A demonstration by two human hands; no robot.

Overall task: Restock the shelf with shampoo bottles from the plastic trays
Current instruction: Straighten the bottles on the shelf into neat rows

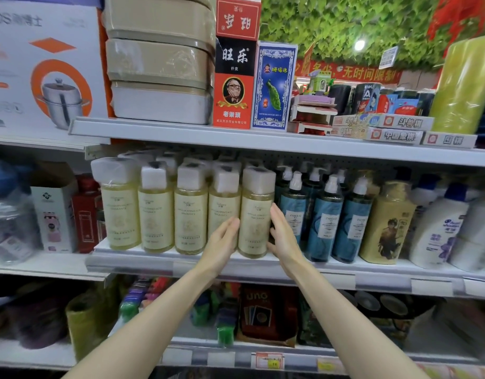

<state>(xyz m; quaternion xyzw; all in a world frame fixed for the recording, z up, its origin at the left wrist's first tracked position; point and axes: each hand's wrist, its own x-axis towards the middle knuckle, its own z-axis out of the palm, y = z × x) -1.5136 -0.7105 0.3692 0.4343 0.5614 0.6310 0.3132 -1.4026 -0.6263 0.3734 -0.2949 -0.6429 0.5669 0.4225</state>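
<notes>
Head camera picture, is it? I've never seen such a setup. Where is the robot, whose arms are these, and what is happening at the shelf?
There is no robot here: a person wears a wide-angle camera on the head, so you look forward and down along their own bare arms. The left hand and right hand lie with straight fingers against either side of a pale yellow clear-plastic shampoo bottle with a white cap, the rightmost of five alike in the front row. It stands upright on the grey metal shelf. To its right stand teal pump bottles. Neither hand curls round anything.
</notes>
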